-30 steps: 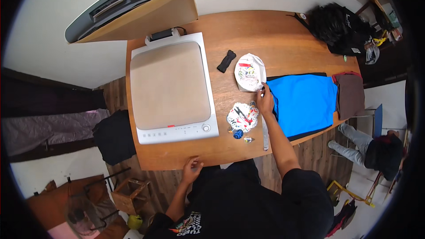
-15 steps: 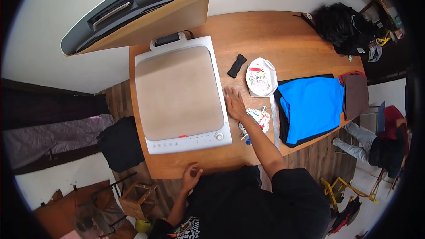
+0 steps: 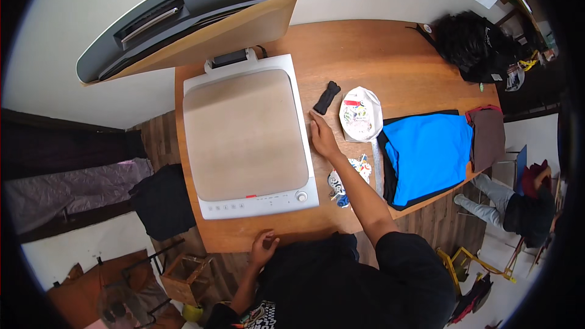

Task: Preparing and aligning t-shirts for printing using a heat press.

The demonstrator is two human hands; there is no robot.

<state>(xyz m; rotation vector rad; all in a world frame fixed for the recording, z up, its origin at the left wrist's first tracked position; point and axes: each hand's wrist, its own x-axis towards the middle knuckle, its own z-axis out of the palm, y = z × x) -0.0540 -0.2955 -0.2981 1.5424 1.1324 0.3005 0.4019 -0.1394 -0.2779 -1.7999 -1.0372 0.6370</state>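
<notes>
My right hand (image 3: 324,136) is by the right edge of a white heat press (image 3: 312,192), on or just above the table. Its fingers stretch away from me toward a small rolled black cloth bundle (image 3: 328,97), and I see nothing in them. The press has a beige lower pad (image 3: 247,137), and its big lid (image 3: 201,36) is raised. Near the table's front edge my left hand (image 3: 264,248) hangs loosely curled, thumb and fingers apart, holding nothing I can see. Right of my right hand sit a white round container (image 3: 361,116) and a pile of colourful printed cutouts (image 3: 356,173).
A folded blue cloth (image 3: 429,152) lies on black cloth, with a brown folded cloth (image 3: 489,139) beside it. A ruler (image 3: 378,170) lies left of them. A black bag (image 3: 472,45) rests at the back right. Another person (image 3: 524,210) is off to the right.
My right hand has slid a little away from me along the press; its fingers, earlier spread on the table, are now closer together. My left hand stays by the table's edge.
</notes>
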